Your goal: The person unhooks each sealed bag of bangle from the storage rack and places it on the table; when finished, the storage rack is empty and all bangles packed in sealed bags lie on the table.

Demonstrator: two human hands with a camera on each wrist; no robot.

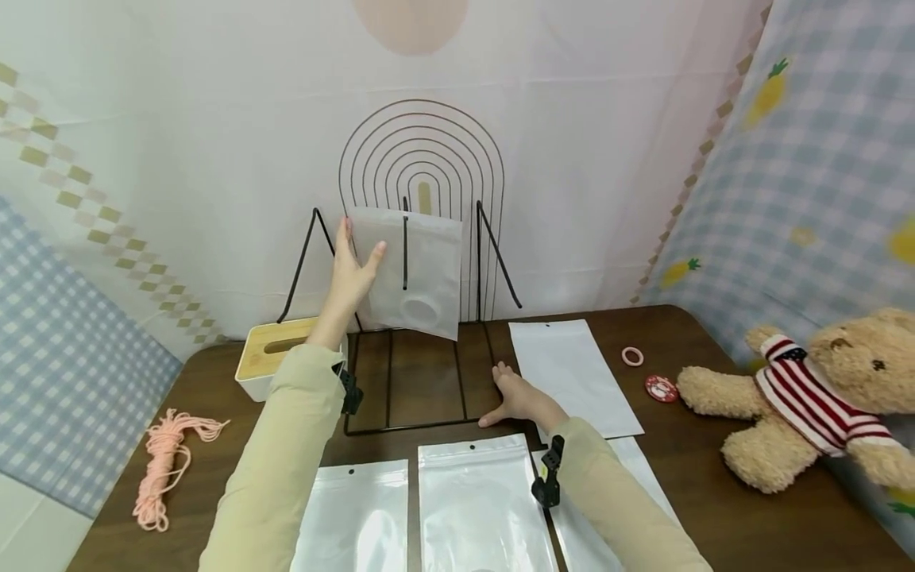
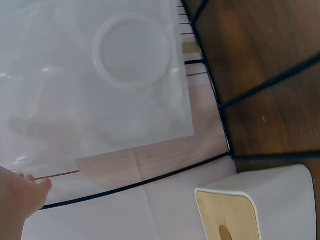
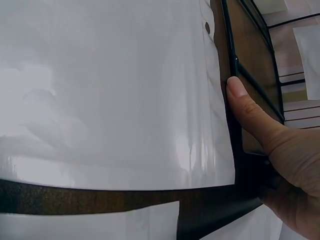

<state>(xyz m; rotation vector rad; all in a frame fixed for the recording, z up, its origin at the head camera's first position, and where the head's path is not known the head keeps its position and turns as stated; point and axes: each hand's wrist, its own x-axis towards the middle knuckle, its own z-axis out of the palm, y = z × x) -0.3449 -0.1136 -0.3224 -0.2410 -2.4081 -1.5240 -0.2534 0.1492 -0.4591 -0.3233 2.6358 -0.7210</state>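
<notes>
A white zip pouch with a faint ring shape near its bottom hangs on the middle prong of a black wire rack. My left hand is at the pouch's upper left edge, thumb and fingers spread apart. In the left wrist view, its fingers show beside the pouch, close to a black wire. My right hand rests on the front right corner of the rack's base. The right wrist view shows the straight thumb against the bar; the other fingers are mostly hidden there.
Several flat white pouches lie in front and to the right. A tissue box with a wooden lid stands left of the rack. Pink rope lies far left. A pink ring, a red round badge and a teddy bear are at right.
</notes>
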